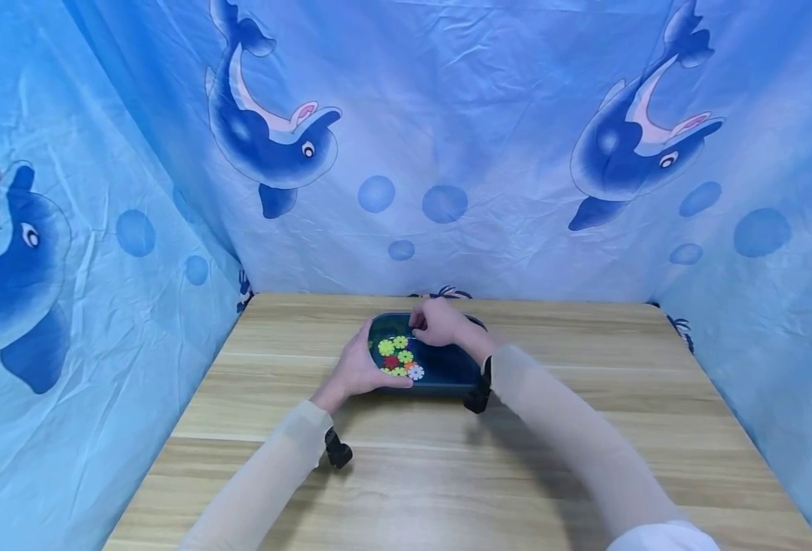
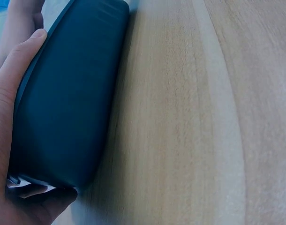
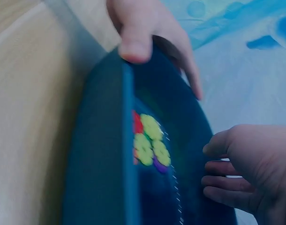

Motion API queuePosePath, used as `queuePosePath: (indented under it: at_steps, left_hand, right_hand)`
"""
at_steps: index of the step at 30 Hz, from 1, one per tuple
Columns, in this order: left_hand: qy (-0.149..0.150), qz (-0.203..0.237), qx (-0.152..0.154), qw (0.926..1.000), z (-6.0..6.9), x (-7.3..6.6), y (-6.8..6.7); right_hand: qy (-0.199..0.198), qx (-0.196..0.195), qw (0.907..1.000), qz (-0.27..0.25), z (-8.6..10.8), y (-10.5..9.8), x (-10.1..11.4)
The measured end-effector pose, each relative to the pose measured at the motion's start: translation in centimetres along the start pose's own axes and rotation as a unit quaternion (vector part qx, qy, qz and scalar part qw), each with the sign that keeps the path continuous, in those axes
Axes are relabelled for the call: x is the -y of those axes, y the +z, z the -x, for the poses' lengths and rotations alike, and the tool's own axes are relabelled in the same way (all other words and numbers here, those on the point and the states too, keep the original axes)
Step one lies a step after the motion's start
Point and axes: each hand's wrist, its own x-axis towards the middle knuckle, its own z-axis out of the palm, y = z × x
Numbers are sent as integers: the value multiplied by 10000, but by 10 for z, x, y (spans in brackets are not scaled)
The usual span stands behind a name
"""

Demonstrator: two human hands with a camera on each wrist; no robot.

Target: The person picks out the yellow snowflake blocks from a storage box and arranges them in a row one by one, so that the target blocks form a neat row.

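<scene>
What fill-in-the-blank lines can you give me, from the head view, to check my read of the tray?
1. The left hand grips the tray at its ____ end.
2. The right hand is closer to the tray's ____ rim than to its near one.
3. Most of the small pieces in the tray are ____.
4. The piece closest to the left thumb's tip is ____.

Missing words: left; far; yellow-green; white.

Tray (image 3: 98, 145) cut off in both wrist views.
</scene>
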Motion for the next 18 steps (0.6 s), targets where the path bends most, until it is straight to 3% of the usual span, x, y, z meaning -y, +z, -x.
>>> queuePosePath:
  at_steps: [5, 12, 18]
  left_hand:
    - [163, 171, -8, 9997, -1, 1, 1]
    - [277, 280, 72, 9992, -1, 3, 3]
    - [279, 384, 54, 9989, -1, 4, 1]
  right_hand:
    - [-99, 449, 9988, 158, -10, 15, 13]
    - [106, 1244, 9900, 660, -15, 30, 22]
    - [86, 1191, 9858, 1177, -20, 40, 27]
